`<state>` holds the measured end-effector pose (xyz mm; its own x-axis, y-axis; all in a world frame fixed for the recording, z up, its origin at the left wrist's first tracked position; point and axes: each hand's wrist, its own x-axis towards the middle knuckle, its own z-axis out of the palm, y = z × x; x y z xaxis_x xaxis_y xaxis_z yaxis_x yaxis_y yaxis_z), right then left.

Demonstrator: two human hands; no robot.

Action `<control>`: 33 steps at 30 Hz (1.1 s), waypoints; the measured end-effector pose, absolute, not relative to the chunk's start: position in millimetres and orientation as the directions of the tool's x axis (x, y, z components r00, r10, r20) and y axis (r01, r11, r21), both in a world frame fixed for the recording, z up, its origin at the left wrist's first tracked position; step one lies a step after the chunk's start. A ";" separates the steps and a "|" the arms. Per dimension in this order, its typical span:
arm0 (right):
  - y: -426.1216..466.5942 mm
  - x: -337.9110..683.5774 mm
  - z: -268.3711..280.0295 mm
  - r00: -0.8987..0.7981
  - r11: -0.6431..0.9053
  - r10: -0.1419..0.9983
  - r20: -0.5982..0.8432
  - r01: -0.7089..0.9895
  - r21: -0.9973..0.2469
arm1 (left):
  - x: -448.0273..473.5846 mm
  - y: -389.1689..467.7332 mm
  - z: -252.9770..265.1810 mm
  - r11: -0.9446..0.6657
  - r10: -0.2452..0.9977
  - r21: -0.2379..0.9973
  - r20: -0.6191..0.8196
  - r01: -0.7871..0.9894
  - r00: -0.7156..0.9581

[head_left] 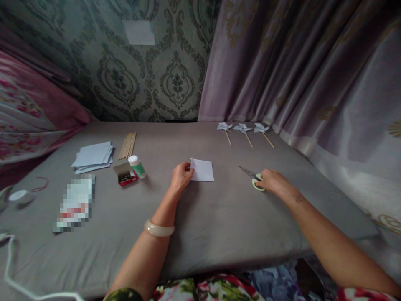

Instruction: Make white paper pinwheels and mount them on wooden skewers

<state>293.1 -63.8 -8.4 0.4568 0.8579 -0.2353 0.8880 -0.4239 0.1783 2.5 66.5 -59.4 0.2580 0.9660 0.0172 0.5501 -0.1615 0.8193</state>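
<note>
My left hand (182, 176) pinches the left edge of a small white sheet of paper (203, 170) at the middle of the cloth-covered table. To the right, my right hand (270, 181) has its fingers on the pale green handles of a pair of scissors (257, 183). The blades point to the upper left, away from the paper, and look nearly closed. A pale bangle (159, 229) circles my left wrist. Part of the paper's left edge is hidden behind my left fingers.
Three paper pinwheels (243, 128) on sticks lie at the back right. On the left are stacked white paper (94, 155), several wooden sticks (127, 145), an open red box (127, 177) of small pieces, a white-capped green bottle (137, 167) and a blurred packet (77, 202). A white cable (9, 263) runs along the near left.
</note>
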 end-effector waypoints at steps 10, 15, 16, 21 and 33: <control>-86.8 301.4 -34.3 0.448 -0.437 0.892 -0.065 0.889 0.136 | 5.0 55.4 -62.0 -0.195 0.981 0.682 0.130 0.705 0.145; -93.1 298.0 -29.2 0.452 -0.447 0.892 -0.029 0.888 0.103 | 2.4 57.8 -54.4 -0.154 0.988 0.614 0.117 0.774 0.104; -92.2 295.0 -26.3 0.450 -0.447 0.893 -0.009 0.890 0.092 | 1.2 57.9 -51.0 -0.153 0.988 0.610 0.119 0.777 0.101; -71.9 267.6 -22.4 0.247 -0.240 0.960 0.134 0.968 -0.067 | -15.2 54.0 -32.2 -0.178 0.983 0.594 0.136 0.784 0.121; -45.4 161.3 -60.8 -0.337 0.352 0.936 0.105 0.905 -0.239 | -73.5 27.2 -29.6 -0.076 0.990 0.689 0.140 0.721 -0.030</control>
